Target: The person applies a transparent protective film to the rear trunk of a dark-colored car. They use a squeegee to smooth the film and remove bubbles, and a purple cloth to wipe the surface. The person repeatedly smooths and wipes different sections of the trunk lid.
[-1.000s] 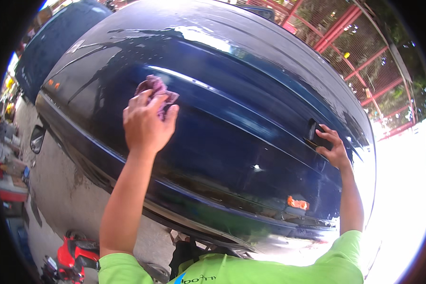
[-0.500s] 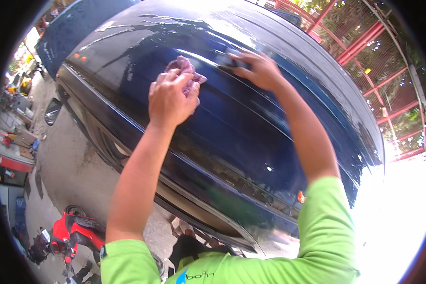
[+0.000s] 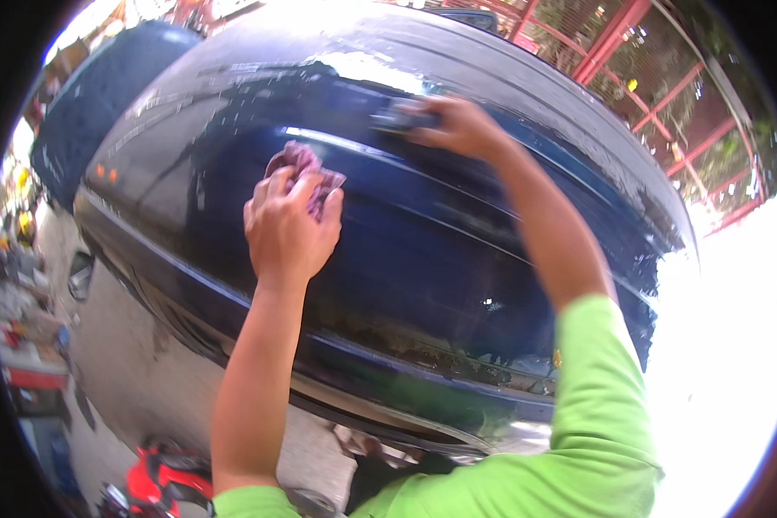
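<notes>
Beneath both hands is the glossy dark blue roof of a car [image 3: 406, 268], with long ridges and wet-looking patches. My left hand [image 3: 291, 229] is closed on a crumpled mauve cloth [image 3: 295, 162], which bunches out past the fingers over the roof's left part. Farther off and to the right, my right hand [image 3: 459, 128] grips a small dark grey block [image 3: 394, 117] between thumb and fingers. The block lies flat against the roof just beyond a bright ridge. Motion blurs it, so its exact kind is unclear.
A raised blue panel [image 3: 104, 108] stands at the far left, and a side mirror [image 3: 80, 274] juts from the car. A red motorcycle [image 3: 168, 483] is parked at the lower left. Red-framed mesh fencing [image 3: 665, 112] borders the far right. Shop clutter lines the left edge.
The view has shifted, so the car and motorcycle sit lower. My right hand has slid the block farther across the roof, past the bright ridge. My left hand keeps the cloth.
</notes>
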Demonstrator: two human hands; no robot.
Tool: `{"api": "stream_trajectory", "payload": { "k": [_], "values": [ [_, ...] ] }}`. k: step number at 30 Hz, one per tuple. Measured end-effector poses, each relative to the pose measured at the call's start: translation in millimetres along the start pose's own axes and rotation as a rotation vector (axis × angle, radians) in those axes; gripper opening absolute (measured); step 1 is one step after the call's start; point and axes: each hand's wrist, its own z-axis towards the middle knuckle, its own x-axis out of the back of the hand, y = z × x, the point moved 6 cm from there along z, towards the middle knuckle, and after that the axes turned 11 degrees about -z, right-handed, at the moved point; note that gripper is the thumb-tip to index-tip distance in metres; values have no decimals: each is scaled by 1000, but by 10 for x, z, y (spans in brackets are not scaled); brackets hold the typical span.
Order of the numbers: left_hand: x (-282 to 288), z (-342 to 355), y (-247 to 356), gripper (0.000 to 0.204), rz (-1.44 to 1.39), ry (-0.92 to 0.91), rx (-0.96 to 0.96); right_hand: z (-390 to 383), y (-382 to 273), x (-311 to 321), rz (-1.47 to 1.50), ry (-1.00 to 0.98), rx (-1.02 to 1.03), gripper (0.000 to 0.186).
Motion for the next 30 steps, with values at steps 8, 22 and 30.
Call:
{"api": "stream_trajectory", "payload": {
  "k": [8,22,30],
  "values": [
    [-1,49,-48,29,-9,-38,-52,246,-624,-196,-129,29,9,56],
    [-552,-60,993,51,-23,-212,-134,-5358,2808,1448,-275,191,-711,60],
    [-1883,-557,4427,62,21,-701,-347,-4413,1980,1228,-240,-28,-419,72]
  ]
}}
